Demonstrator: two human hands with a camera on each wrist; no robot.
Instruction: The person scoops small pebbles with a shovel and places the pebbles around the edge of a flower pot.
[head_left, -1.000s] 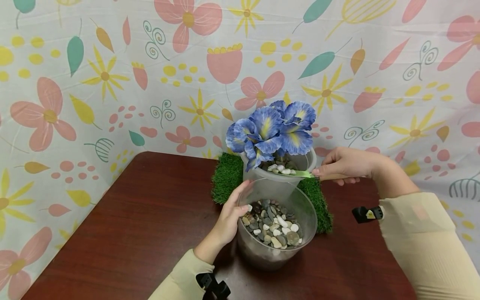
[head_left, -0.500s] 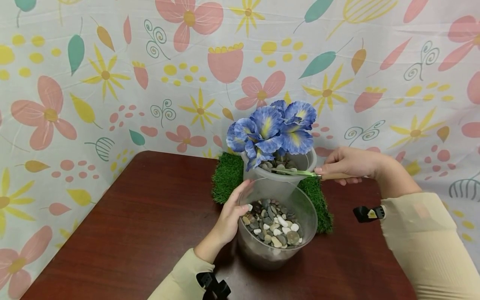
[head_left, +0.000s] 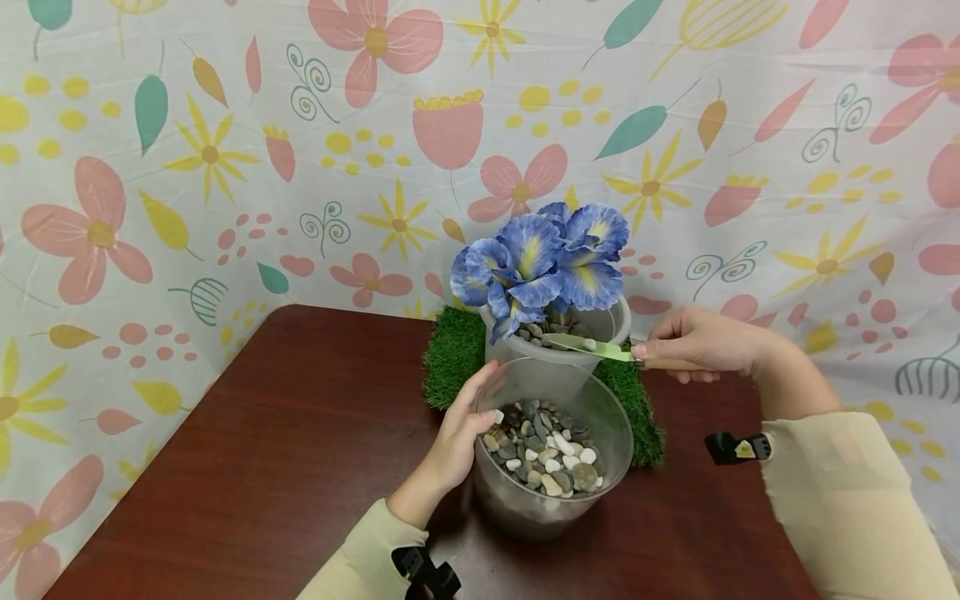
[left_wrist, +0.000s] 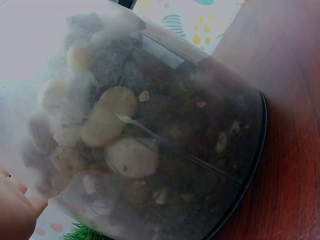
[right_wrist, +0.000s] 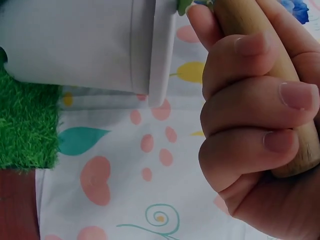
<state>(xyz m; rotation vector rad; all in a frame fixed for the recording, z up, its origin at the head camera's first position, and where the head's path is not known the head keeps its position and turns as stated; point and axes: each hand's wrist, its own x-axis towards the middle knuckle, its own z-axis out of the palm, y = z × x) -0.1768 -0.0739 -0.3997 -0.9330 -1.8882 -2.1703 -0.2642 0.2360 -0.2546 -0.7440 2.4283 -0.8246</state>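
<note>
A clear plastic tub (head_left: 600,483) partly filled with mixed pebbles (head_left: 543,446) stands on the dark wooden table (head_left: 300,467). My left hand (head_left: 461,429) holds its near-left rim; the left wrist view shows the tub wall (left_wrist: 165,150) and pebbles up close. Behind it a white pot (head_left: 611,321) with blue flowers (head_left: 540,262) sits on a green grass mat (head_left: 453,354). My right hand (head_left: 697,342) grips the wooden handle (right_wrist: 260,55) of a small green trowel (head_left: 588,346), whose blade lies over the pot's rim with one white pebble on it.
A flower-printed cloth (head_left: 187,167) hangs behind and beside the table. The right wrist view shows the white pot's side (right_wrist: 80,45) and a corner of the grass mat (right_wrist: 25,125). Bare tabletop stretches to the left of the tub.
The pebbles on the trowel blade have dropped into the flower pot, leaving one. The blade tipped, then levelled, and my right hand drew slightly right and down. My left hand stayed put.
</note>
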